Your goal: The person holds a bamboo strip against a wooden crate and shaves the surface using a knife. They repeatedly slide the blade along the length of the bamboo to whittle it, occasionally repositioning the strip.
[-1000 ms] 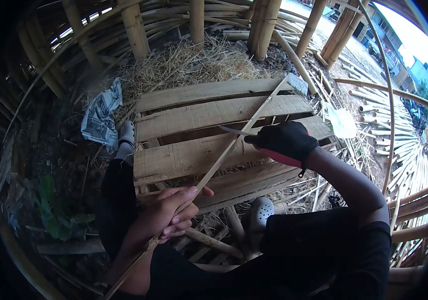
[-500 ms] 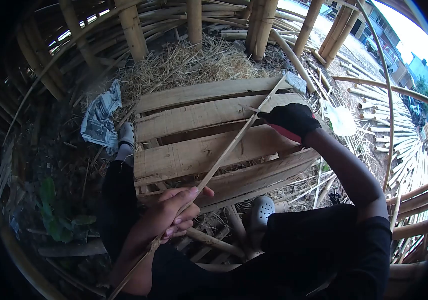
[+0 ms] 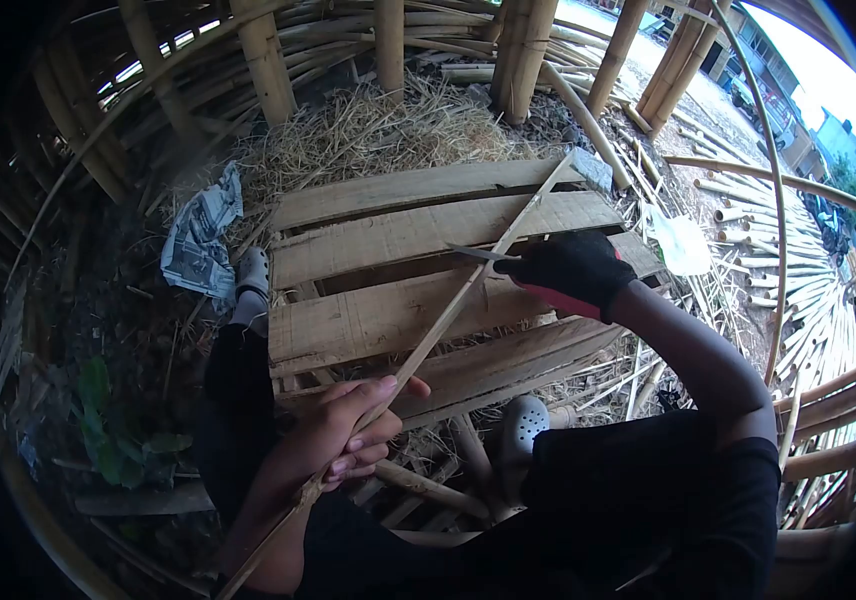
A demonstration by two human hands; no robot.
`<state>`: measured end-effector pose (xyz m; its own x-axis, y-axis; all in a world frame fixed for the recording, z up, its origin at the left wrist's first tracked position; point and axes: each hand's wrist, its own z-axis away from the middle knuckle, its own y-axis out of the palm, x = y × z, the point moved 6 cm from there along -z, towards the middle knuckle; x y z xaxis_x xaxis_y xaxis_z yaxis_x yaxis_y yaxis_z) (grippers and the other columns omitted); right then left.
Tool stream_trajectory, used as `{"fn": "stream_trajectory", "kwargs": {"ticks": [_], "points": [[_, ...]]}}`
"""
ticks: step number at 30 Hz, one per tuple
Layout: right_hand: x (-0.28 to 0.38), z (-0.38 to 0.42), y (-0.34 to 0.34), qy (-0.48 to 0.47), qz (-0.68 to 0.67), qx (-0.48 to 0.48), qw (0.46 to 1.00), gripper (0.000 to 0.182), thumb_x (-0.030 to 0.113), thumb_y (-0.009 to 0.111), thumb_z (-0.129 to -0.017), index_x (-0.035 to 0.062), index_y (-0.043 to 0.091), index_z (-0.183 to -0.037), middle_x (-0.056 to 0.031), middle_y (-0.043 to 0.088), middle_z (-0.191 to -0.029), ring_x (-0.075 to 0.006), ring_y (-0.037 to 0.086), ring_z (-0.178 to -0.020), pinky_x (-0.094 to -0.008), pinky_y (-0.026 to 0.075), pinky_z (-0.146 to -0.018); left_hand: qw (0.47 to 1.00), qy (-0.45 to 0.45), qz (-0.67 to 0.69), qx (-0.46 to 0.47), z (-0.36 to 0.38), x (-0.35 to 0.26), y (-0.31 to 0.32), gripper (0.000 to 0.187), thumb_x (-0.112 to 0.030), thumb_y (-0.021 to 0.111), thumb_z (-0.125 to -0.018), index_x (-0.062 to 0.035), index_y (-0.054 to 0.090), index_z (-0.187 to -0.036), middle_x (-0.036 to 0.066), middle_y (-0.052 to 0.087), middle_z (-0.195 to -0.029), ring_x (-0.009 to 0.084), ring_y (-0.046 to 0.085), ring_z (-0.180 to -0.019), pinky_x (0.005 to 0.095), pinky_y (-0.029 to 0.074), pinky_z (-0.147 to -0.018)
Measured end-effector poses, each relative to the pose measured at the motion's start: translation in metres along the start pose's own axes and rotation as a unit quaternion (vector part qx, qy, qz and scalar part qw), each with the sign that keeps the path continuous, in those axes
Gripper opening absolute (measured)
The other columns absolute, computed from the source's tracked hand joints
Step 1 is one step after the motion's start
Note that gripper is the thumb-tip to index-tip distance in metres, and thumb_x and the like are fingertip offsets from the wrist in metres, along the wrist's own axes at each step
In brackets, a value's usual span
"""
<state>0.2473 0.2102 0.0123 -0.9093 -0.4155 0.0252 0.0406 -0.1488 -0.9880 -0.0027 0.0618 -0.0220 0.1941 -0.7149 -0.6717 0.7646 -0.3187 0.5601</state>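
Observation:
A long, thin bamboo strip point(image 3: 448, 316) runs slantwise from my lap up across the slatted wooden crate point(image 3: 368, 320). My bare left hand point(image 3: 360, 428) is wrapped round its lower part. In a black and red glove, my right hand point(image 3: 570, 272) is closed on a knife point(image 3: 481, 253), whose blade lies across the strip above its middle. The handle is hidden inside the glove. The strip's far end reaches the crate's far right corner, near a grey block point(image 3: 592, 170).
Straw shavings point(image 3: 378, 130) lie behind the crate, under upright bamboo posts point(image 3: 523, 60). Crumpled newspaper point(image 3: 203, 235) is at the left. Many cut bamboo poles point(image 3: 788, 290) spread over the ground at the right. My feet in light clogs point(image 3: 525, 422) flank the crate.
My right hand has moved with the knife down along the strip, nearer to me. My left hand and the strip stay nearly where they were.

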Motion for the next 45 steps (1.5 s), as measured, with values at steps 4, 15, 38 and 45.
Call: {"fn": "stream_trajectory", "kwargs": {"ticks": [4,15,38,45], "points": [[0.005,0.0,-0.003,-0.036,-0.004,-0.034,0.999,0.052,0.06,0.045,-0.096,0.0176,0.074,-0.1,-0.0133,0.072,-0.09,-0.0329,0.069,-0.087,-0.0438,0.053,-0.079,1.0,-0.004,0.012,-0.002,0.005,-0.002,0.0,0.041,-0.031,0.034,-0.107,0.0031,0.045,-0.127,-0.007,0.033,-0.049,0.0009,0.033,-0.031,0.0163,0.033,-0.027],[0.002,-0.007,-0.006,-0.009,0.046,-0.012,0.999,0.05,0.06,0.045,-0.096,0.0198,0.075,-0.098,-0.0115,0.072,-0.087,-0.0311,0.07,-0.085,-0.042,0.054,-0.074,1.0,0.0,-0.001,-0.001,0.001,-0.001,0.004,0.04,-0.032,0.034,-0.107,0.0024,0.045,-0.126,-0.007,0.033,-0.049,0.001,0.033,-0.031,0.0158,0.032,-0.027],[-0.053,-0.031,0.001,-0.085,0.152,-0.065,0.983,0.037,0.051,0.041,-0.101,0.0337,0.072,-0.11,-0.0026,0.073,-0.095,-0.0259,0.07,-0.088,-0.0386,0.054,-0.076,1.0,-0.006,0.013,0.004,0.002,0.0,0.002,0.043,-0.034,0.036,-0.107,0.0021,0.044,-0.129,-0.007,0.033,-0.049,0.0007,0.033,-0.031,0.0157,0.03,-0.027],[-0.083,-0.039,-0.007,0.025,0.13,-0.067,0.989,0.051,0.062,0.039,-0.099,0.0256,0.075,-0.096,-0.0049,0.072,-0.089,-0.028,0.069,-0.084,-0.04,0.054,-0.074,1.0,-0.004,0.0,0.01,-0.001,-0.002,0.004,0.044,-0.034,0.035,-0.108,0.0026,0.043,-0.131,-0.007,0.034,-0.05,0.0009,0.035,-0.032,0.0156,0.031,-0.028]]}}
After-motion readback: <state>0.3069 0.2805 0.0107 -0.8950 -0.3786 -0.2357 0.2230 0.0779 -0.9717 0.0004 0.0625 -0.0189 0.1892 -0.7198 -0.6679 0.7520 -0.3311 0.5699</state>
